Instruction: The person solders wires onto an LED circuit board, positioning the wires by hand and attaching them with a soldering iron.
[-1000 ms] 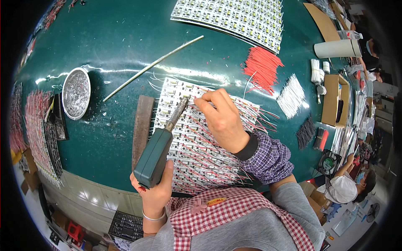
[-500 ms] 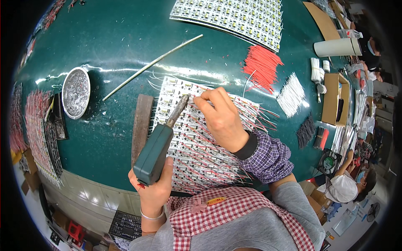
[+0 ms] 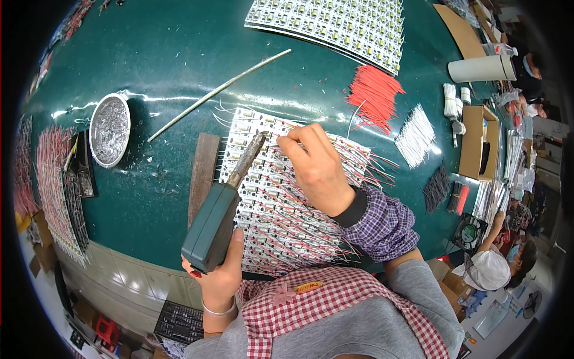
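My left hand (image 3: 222,281) is closed around the dark green handle of a soldering gun (image 3: 209,230), whose long metal tip points up and away over a white circuit board panel (image 3: 244,125). The end of the tip sits just left of my right fingertips, above the panel's far part. Thumb and forefinger of my right hand (image 3: 320,170) are pinched together close to the board; what is between them is too small to make out. Rows of small components cover the panel, and many red and white wires (image 3: 299,230) stick out of it toward the right.
Past the panel lie red wires (image 3: 373,96), white wires (image 3: 415,136) and more stacked boards (image 3: 329,27). At left are a bowl of metal scraps (image 3: 109,130) and wired boards (image 3: 57,191). A thin stick (image 3: 218,90) and a dark bar (image 3: 204,176) lie nearer. Co-workers sit at right.
The soldering gun has shifted slightly left and toward me, its tip drawing back a little from my right fingertips. My right hand has hardly moved.
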Available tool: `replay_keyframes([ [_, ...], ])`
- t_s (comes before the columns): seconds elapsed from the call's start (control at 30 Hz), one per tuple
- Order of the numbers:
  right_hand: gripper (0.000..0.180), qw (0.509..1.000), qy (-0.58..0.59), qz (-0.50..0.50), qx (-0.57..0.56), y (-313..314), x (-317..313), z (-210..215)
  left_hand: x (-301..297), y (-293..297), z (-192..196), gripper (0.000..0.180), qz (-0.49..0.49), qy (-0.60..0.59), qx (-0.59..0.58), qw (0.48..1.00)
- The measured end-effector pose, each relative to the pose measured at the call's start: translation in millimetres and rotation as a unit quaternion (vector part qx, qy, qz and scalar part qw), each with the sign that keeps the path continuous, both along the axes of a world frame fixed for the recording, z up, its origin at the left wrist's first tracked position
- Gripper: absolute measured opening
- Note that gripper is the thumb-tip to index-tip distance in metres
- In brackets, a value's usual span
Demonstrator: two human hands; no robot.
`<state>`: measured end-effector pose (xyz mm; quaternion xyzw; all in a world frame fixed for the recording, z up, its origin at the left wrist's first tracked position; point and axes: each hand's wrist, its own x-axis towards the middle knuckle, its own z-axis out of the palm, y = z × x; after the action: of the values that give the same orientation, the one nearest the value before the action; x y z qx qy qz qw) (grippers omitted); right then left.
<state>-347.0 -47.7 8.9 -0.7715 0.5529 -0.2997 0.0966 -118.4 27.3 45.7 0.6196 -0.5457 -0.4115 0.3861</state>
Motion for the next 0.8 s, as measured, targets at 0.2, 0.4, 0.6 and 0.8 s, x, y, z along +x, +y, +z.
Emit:
replay_keyframes([
  [0.2, 0.033, 1.0, -0.007, 0.0, -0.029, 6.4, -2.5, 4.6, 3.1, 3.5, -1.0, 0.036, 0.011, -0.006, -0.013, 1.0],
  [0.4, 0.04, 0.998, -0.051, 0.004, -0.032, 12.2, 4.4, 3.5, 6.7, 7.3, 0.3, 0.034, 0.008, 0.001, -0.003, 1.0],
  [0.6, 0.041, 0.998, -0.053, 0.007, -0.023, 12.2, 6.0, -0.4, 5.8, 8.9, 0.5, 0.035, 0.008, 0.014, 0.008, 1.0],
  [0.8, 0.038, 0.999, -0.05, 0.014, -0.007, 14.6, 8.6, 1.9, 9.1, 12.3, 3.2, 0.036, -0.002, -0.007, 0.01, 1.0],
])
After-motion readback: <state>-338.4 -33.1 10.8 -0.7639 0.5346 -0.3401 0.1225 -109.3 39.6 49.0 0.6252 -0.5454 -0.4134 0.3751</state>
